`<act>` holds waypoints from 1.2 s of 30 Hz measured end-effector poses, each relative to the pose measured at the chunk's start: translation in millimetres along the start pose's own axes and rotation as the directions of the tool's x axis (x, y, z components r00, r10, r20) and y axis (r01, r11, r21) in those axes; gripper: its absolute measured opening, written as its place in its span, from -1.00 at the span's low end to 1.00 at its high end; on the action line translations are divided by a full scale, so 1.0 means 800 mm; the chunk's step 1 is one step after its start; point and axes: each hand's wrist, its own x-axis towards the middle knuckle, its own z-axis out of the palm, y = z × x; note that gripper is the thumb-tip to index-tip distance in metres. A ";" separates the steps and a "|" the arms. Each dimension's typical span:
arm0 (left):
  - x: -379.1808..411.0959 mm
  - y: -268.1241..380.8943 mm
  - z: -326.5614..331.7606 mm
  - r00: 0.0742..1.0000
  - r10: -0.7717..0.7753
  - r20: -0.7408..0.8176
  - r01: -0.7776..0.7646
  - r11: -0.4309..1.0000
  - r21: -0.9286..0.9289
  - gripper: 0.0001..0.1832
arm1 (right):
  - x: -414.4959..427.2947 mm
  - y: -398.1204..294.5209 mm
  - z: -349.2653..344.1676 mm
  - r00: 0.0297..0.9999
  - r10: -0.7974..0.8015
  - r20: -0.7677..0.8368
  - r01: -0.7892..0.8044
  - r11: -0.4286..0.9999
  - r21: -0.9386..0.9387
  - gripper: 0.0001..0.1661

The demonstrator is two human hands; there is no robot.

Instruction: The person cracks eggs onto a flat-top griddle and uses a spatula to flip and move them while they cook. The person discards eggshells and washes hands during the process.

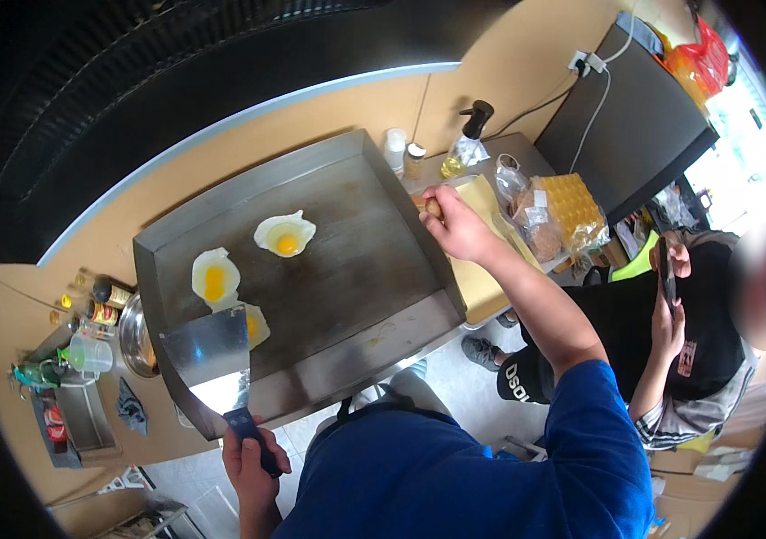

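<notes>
My left hand grips the dark handle of a wide metal griddle scraper, whose blade is over the left front of a flat steel griddle. Three fried eggs lie on the griddle: one near the middle, one to the left, and a third partly hidden by the blade. The left egg shows an elongated or double yolk. At the griddle's right rim, my right hand is closed around a brown, rounded wooden handle; what it belongs to is mostly hidden.
Right of the griddle are a paper-lined tray, bagged round food, an oil spray bottle and small jars. Bottles, a steel bowl and a sink stand left. A person holding a phone is at the right.
</notes>
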 end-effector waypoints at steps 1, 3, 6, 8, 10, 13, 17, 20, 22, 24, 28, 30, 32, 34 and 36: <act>-0.002 -0.001 -0.004 1.000 0.013 -0.019 -0.013 1.000 -0.002 -0.66 | 0.005 -0.004 0.000 1.000 -0.025 0.008 0.025 0.999 -0.020 -0.65; -0.007 0.002 -0.005 0.997 0.004 -0.076 -0.008 0.999 -0.051 -0.66 | 0.017 -0.015 -0.004 0.997 -0.075 0.022 0.076 0.995 -0.058 -0.65; -0.010 0.004 -0.010 0.995 0.010 -0.103 -0.019 0.996 -0.089 -0.66 | 0.023 -0.009 0.013 0.992 -0.090 0.090 0.104 0.981 -0.166 -0.64; -0.013 0.004 -0.013 0.994 0.007 -0.107 -0.017 0.996 -0.092 -0.66 | 0.020 0.003 0.025 0.982 -0.130 0.135 0.162 0.951 -0.265 -0.64; -0.015 0.002 -0.016 0.994 0.030 -0.110 -0.038 0.997 -0.068 -0.66 | 0.029 -0.005 0.017 0.987 -0.133 0.087 0.150 0.961 -0.231 -0.63; -0.017 0.001 -0.016 0.994 0.043 -0.096 -0.048 0.998 -0.051 -0.66 | 0.036 -0.016 0.002 0.990 -0.133 0.053 0.141 0.974 -0.178 -0.65; -0.017 0.001 -0.018 0.996 0.047 -0.079 -0.049 0.998 -0.030 -0.65 | 0.034 -0.004 0.013 0.989 -0.061 0.136 0.088 0.975 -0.204 -0.67; -0.017 0.006 -0.019 0.997 0.015 -0.075 -0.016 1.000 -0.023 -0.65 | 0.040 -0.005 0.001 0.998 -0.021 0.060 0.025 0.997 -0.068 -0.66; -0.018 0.007 -0.020 0.997 0.022 -0.080 -0.025 0.999 -0.033 -0.66 | 0.050 -0.032 -0.007 0.964 0.262 0.053 -0.261 0.884 0.387 -0.70; -0.017 0.007 -0.020 0.996 0.022 -0.086 -0.025 0.999 -0.036 -0.66 | 0.057 -0.049 -0.005 0.861 0.377 0.342 -0.470 0.335 0.816 -0.71; -0.017 0.008 -0.019 0.996 -0.003 -0.091 0.000 0.999 -0.039 -0.67 | 0.056 -0.065 0.004 0.843 0.113 0.526 -0.486 -0.259 0.835 -0.69; -0.019 0.008 -0.019 0.996 -0.010 -0.090 0.006 0.999 -0.046 -0.67 | 0.054 -0.074 0.007 0.838 0.111 0.535 -0.490 -0.277 0.826 -0.67; -0.021 0.008 -0.019 0.995 -0.011 -0.095 0.006 0.999 -0.049 -0.67 | 0.055 -0.073 0.009 0.843 0.108 0.528 -0.494 -0.235 0.837 -0.68; -0.022 0.006 -0.023 0.995 -0.004 -0.097 0.000 0.999 -0.041 -0.67 | 0.054 -0.066 0.008 0.855 0.200 0.479 -0.487 -0.012 0.873 -0.69; -0.023 0.005 -0.024 0.995 -0.001 -0.101 -0.003 0.999 -0.038 -0.67 | 0.058 -0.052 0.001 0.877 0.342 0.338 -0.459 0.386 0.801 -0.70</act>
